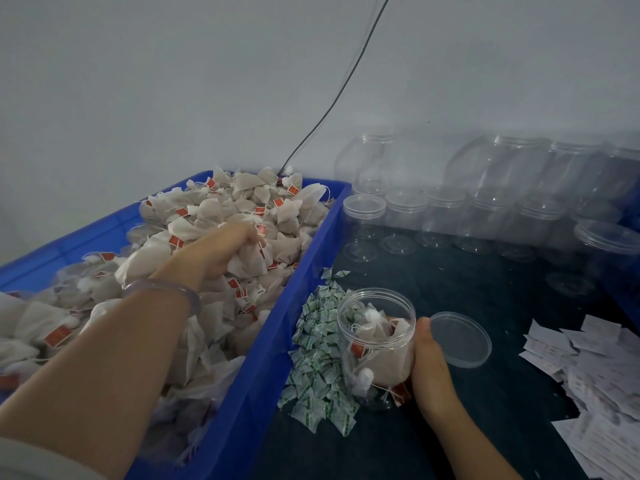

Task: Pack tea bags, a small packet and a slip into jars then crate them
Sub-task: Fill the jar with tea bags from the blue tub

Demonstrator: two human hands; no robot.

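A blue crate (277,327) on the left is heaped with white tea bags (242,199) bearing red tags. My left hand (221,251) reaches into the heap and grips a bunch of tea bags. My right hand (429,368) holds a clear plastic jar (375,344) on the dark table, its mouth open and several tea bags inside. Small green-and-white packets (318,368) lie piled between crate and jar. White paper slips (595,368) are scattered at the right.
A clear lid (460,339) lies just right of the held jar. Rows of empty clear jars (443,216) stand at the back against the wall, one larger jar (606,251) at the right edge. A dark cable (346,84) hangs down the wall.
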